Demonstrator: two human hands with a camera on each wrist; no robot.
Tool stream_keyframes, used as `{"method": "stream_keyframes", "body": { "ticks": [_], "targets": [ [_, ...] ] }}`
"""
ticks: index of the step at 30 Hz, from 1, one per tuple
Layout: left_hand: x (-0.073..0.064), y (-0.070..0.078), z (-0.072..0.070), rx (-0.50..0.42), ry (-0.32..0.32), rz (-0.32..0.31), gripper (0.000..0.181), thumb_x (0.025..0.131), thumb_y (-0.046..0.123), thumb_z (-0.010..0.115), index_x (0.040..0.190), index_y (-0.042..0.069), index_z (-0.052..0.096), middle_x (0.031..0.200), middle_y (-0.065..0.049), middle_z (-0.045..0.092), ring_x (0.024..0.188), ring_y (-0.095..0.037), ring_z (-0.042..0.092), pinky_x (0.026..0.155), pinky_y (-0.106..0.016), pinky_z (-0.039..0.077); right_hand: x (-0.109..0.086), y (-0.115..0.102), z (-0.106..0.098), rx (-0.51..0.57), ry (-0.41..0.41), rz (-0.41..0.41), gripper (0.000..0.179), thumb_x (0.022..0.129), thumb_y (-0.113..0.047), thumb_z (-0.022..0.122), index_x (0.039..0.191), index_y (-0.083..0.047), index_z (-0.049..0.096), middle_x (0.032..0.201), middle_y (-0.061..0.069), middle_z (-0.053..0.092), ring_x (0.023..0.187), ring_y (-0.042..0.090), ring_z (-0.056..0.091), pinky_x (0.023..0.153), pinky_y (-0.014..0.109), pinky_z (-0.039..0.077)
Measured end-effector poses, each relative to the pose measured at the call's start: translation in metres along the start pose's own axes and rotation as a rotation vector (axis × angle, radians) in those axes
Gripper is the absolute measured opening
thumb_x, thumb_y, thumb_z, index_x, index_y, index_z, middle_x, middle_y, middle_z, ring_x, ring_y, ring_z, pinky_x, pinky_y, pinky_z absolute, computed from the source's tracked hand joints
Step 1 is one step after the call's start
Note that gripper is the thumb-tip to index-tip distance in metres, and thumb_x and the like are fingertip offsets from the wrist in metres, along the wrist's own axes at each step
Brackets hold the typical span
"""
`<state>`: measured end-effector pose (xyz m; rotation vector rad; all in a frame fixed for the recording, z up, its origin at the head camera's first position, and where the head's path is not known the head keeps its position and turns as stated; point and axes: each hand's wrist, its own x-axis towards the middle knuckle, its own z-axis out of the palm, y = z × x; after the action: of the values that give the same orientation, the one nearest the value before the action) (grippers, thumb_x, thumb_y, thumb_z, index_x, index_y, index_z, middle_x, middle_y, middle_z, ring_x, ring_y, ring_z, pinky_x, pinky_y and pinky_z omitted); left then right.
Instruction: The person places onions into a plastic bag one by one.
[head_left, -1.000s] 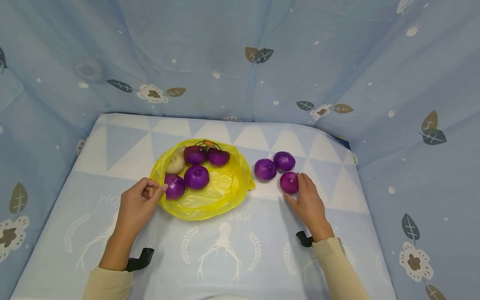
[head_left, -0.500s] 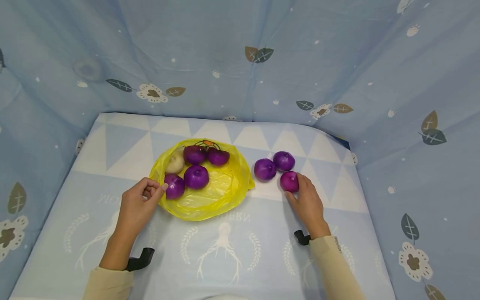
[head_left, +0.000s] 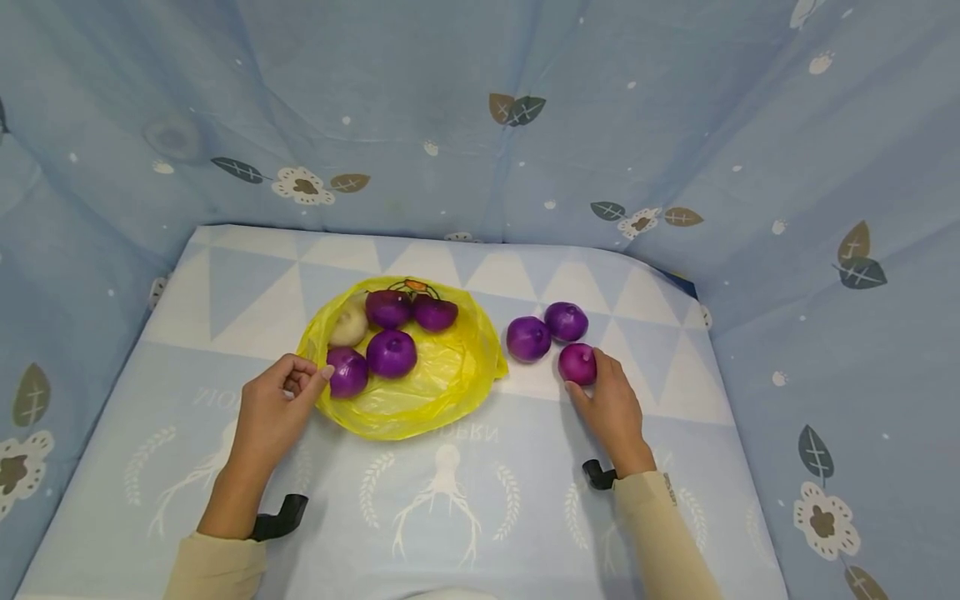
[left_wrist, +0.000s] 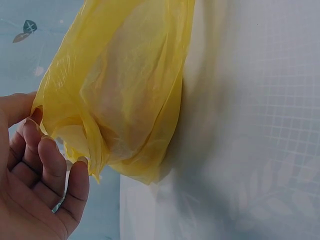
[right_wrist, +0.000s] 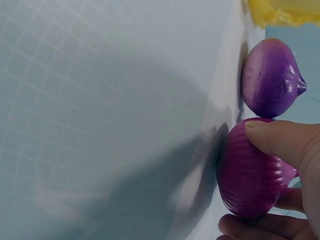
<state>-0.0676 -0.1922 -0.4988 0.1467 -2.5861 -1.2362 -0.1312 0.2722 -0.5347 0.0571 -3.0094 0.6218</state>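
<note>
A yellow plastic bag (head_left: 442,400) lies spread open on the table, with several purple onions (head_left: 392,354) and a cream-coloured bulb (head_left: 348,325) inside. My left hand (head_left: 281,408) pinches the bag's left rim between thumb and forefinger; its other fingers curl loosely in the left wrist view. Right of the bag, my right hand (head_left: 611,408) grips a magenta onion (right_wrist: 252,167), thumb on one side and fingers on the other. Two more purple onions, a nearer one (head_left: 528,339) and a farther one (head_left: 566,322), sit just beyond it on the table.
An orange tag with dark strings (head_left: 415,286) shows at the bag's far rim. The patterned tablecloth (head_left: 450,517) covers the table. Blue printed curtains (head_left: 420,108) hang at the back and both sides. A black bracket (head_left: 281,517) is on the left wrist.
My right hand has shifted very slightly left and its fingers have settled round the magenta onion. The left hand and the bag look unchanged.
</note>
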Motion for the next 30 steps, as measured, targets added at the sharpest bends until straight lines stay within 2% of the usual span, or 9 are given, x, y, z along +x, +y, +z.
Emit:
{"method": "stream_keyframes", "body": {
  "ticks": [9,23,30],
  "targets": [
    [0.001,0.000,0.000,0.009,-0.004,-0.008,0.024,0.090,0.033,0.069,0.089,0.011,0.061,0.070,-0.002,0.053,0.066,-0.014,0.048,0.059,-0.017,0.036,-0.002,-0.001,0.001,-0.006,0.006,0.022,0.072,0.084,-0.035,0.074,0.140,-0.002,0.042,0.132,0.023,0.050,0.112,0.041,0.056,0.088,0.055,0.047],
    [0.001,-0.001,-0.003,0.002,0.004,0.000,0.023,0.090,0.033,0.069,0.088,0.012,0.061,0.069,-0.001,0.053,0.065,-0.013,0.047,0.060,-0.017,0.035,-0.010,-0.004,0.001,0.003,-0.013,0.042,0.073,0.084,-0.037,0.073,0.139,-0.001,0.042,0.130,0.023,0.051,0.112,0.040,0.056,0.089,0.054,0.046],
    [0.001,-0.003,-0.003,0.004,0.010,0.006,0.022,0.090,0.032,0.069,0.088,0.012,0.061,0.070,-0.001,0.054,0.065,-0.013,0.048,0.059,-0.016,0.036,-0.017,-0.007,-0.005,0.045,-0.014,0.038,0.073,0.084,-0.038,0.074,0.139,-0.001,0.043,0.129,0.022,0.052,0.115,0.039,0.055,0.091,0.054,0.045]
  ]
}}
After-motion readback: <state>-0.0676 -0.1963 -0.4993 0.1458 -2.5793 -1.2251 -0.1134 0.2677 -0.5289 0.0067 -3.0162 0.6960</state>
